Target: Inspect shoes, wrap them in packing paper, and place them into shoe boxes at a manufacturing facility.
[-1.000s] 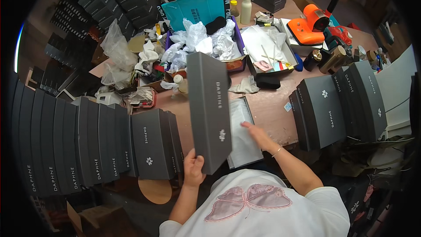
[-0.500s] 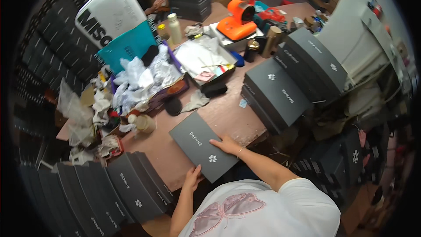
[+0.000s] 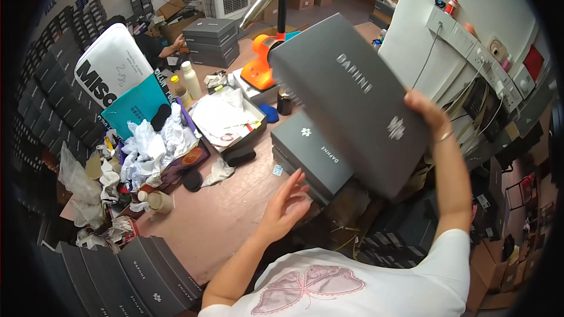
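Note:
A dark grey shoebox (image 3: 358, 105) with white lettering and a flower emblem is raised and tilted over the right side of the table. My right hand (image 3: 427, 114) grips it at its right edge; the box hides part of the fingers. Below and left of it, my left hand (image 3: 285, 211) is in the air with fingers apart, holding nothing. Just beyond its fingertips a similar grey shoebox (image 3: 311, 152) sits at the table's right edge, partly covered by the raised one. A small blue-and-white tag (image 3: 277, 169) is near its left side.
Stacked grey shoeboxes (image 3: 141, 276) stand at the lower left. A purple-edged box of crumpled white paper (image 3: 154, 147) and a tray of papers (image 3: 226, 120) lie beyond. An orange device (image 3: 258, 70) stands behind. Another person's hand (image 3: 176, 44) is near grey boxes (image 3: 210, 41) at the back.
The shoebox has gone from the table in front of me up and to the right in my right hand. My left hand has let go of it. The view has shifted rightward and up.

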Demonstrator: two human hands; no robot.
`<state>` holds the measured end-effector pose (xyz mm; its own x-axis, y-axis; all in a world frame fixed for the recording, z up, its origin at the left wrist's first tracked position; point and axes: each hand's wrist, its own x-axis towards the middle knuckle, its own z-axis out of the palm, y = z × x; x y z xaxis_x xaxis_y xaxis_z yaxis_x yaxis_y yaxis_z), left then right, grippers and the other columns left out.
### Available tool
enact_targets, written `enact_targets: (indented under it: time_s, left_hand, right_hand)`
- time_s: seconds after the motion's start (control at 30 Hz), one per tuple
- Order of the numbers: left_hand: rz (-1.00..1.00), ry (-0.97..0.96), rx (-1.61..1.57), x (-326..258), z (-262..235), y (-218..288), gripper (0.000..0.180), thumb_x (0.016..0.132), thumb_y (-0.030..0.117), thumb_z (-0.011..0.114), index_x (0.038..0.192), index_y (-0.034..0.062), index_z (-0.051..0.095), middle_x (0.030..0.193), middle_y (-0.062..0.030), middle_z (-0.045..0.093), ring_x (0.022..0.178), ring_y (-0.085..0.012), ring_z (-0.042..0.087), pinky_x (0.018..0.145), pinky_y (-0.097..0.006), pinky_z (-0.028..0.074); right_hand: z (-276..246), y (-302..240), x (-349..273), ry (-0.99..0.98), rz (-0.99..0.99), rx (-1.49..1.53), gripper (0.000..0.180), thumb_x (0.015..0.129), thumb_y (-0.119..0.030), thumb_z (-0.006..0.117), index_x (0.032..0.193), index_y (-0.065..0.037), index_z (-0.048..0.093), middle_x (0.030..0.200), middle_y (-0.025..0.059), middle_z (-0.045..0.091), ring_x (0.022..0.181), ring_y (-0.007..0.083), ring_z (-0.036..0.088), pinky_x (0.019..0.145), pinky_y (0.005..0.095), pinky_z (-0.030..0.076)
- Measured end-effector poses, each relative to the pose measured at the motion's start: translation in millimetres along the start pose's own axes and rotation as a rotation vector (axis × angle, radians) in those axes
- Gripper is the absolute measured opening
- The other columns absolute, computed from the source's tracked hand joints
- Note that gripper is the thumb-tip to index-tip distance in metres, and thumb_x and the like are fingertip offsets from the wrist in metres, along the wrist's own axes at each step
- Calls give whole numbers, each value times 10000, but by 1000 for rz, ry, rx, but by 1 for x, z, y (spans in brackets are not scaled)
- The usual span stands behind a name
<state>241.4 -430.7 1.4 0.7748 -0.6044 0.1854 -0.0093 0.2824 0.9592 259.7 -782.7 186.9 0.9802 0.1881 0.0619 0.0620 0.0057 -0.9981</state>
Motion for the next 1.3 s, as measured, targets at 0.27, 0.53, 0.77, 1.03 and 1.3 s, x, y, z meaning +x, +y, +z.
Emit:
enact_targets:
  time_s: [0.27, 0.53, 0.77, 1.03, 1.3]
  left_hand:
    - [-153, 176, -10, 163, 99, -40, 759, 929, 373, 592, 1500, 94, 178, 1431, -154, 363, 1225, -198, 442, 982, -337, 390]
    - [-184, 381, -38, 266, 132, -32, 1101, 808, 685, 555, 1501, 38, -5, 1545, -193, 32, 1438, -328, 71, 1142, -424, 161]
    - [-66, 293, -32, 250, 118, -26, 913, 866, 553, 584, 1491, 48, 151, 1519, -186, 200, 1407, -314, 205, 1109, -447, 246]
    - [621, -359, 624, -7, 65, 193, 273, 840, -12, 593, 1112, -15, 610, 1155, -206, 629, 977, -275, 657, 1069, -538, 290]
    - [550, 280, 729, -173, 92, 220, 158, 760, 114, 579, 908, 68, 609, 713, -28, 521, 630, -184, 553, 916, -448, 444]
  right_hand:
    - [-185, 20, 42, 391, 117, -1071, 411, 946, -359, 535, 1164, -25, 635, 1063, 116, 687, 948, 200, 637, 858, 302, 479]
    - [-206, 51, -5, 834, -85, -551, 691, 945, -591, 381, 1322, -24, 499, 1215, 98, 621, 1138, 208, 573, 943, 331, 444]
    - [-175, 159, -52, 613, -127, 288, 846, 900, -713, 307, 1450, -70, 312, 1480, 98, 346, 1340, 249, 338, 1050, 389, 310]
    - [-3, 243, -129, 675, 101, 449, 274, 975, -300, 518, 1032, -47, 608, 882, 59, 645, 721, 121, 607, 598, 271, 510]
    - [316, 268, -28, -637, 181, -254, 284, 918, -193, 612, 1094, 29, 614, 927, 101, 666, 826, 153, 626, 760, 281, 506]
